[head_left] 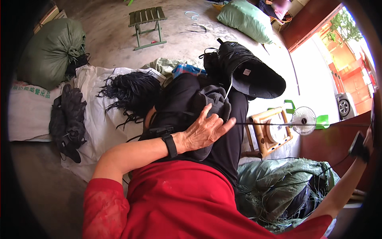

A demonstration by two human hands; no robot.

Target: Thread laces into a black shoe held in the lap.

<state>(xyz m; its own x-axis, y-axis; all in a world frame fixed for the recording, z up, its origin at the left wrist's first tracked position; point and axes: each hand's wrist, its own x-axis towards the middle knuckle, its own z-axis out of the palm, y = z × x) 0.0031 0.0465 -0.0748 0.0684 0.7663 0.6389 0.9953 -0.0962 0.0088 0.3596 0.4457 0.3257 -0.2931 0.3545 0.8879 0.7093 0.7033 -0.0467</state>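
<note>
A dark grey shoe [215, 97] lies across my lap, against my black trousers. My left hand [205, 129] grips it from above, with the index finger stretched along its top. From beside the thumb a black shoelace [270, 124] runs taut to the far right. There my right hand [369, 139], arm stretched out wide, holds the lace's far end; its fingers are partly lost in the dark rim. Just beyond my knees is a black shoe [258, 75] with its opening toward me. A heap of black laces [135, 91] lies on a white sheet [89, 85] to the left.
A dark bundle [69, 119] lies at left, near a stuffed green sack [51, 51]. A folding stool [147, 18] stands ahead, and a pale green sack [244, 20] lies beyond. On my right are a bamboo stool [258, 135], a small fan [304, 120] and an open woven sack [274, 187].
</note>
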